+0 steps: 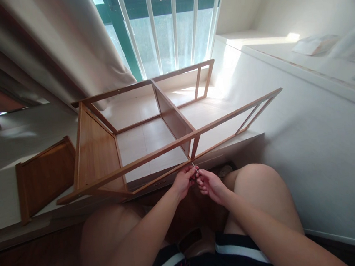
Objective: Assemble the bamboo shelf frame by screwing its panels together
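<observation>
A wooden shelf frame (178,141) lies on its side on a pale ledge, its middle panel (173,108) set between two long side frames. At the near lower joint by that panel, a thin metal rod (194,166), perhaps a hex key, points up at the wood. My right hand (210,185) is closed, pinching the rod's lower end. Right beside it, my left hand (186,181) is closed too, with thumb and fingertips pressed together close to the rod; what they hold is hidden.
A separate wooden panel (48,176) lies left of the frame. Behind stands a barred window (173,28) with a beige curtain (71,38) at its left. To the right, a white wall (317,149) rises to a counter (282,51) bearing plastic-wrapped items (315,44). My knees flank my hands.
</observation>
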The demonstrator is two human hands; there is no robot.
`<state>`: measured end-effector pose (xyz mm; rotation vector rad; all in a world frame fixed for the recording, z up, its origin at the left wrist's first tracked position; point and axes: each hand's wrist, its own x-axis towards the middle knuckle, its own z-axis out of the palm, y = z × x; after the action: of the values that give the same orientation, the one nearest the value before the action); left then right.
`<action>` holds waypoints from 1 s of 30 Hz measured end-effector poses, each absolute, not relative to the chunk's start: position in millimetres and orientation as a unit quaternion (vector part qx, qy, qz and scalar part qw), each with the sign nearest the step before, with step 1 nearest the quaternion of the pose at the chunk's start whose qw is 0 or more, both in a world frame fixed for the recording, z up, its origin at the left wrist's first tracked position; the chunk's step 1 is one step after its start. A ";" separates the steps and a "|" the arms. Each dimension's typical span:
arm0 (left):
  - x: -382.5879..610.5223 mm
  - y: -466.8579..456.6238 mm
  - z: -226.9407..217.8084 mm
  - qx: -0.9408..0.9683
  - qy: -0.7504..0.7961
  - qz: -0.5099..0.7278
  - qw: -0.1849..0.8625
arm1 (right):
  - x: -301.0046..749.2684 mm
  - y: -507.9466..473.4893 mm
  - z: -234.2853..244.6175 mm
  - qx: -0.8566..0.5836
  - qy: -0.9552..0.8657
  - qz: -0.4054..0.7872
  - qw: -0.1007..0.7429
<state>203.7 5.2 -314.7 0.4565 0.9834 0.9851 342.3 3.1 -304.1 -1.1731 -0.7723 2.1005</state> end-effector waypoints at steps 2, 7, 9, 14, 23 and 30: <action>202.5 6.3 -314.0 0.210 0.457 0.447 0.740 | 342.8 3.5 -305.6 -0.517 -0.407 0.674 0.336; 199.3 8.2 -310.9 0.217 0.465 0.438 0.738 | 348.8 3.2 -300.3 -0.558 -0.627 0.403 0.364; 198.7 8.6 -310.4 0.219 0.465 0.434 0.740 | 350.3 2.5 -297.0 -0.556 -0.657 0.377 0.343; 198.6 9.9 -310.5 0.217 0.473 0.430 0.738 | 349.9 2.0 -294.8 -0.541 -0.680 0.374 0.324; 197.2 11.3 -311.4 0.212 0.471 0.419 0.747 | 340.9 5.5 -304.2 -0.504 -0.576 0.529 0.367; 196.1 8.6 -313.9 0.219 0.447 0.414 0.762 | 337.1 3.9 -305.7 -0.451 -0.303 0.767 0.342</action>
<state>196.1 8.6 -313.9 0.4761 0.9731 0.8995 337.1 3.9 -305.7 -1.1725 -0.7884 1.9929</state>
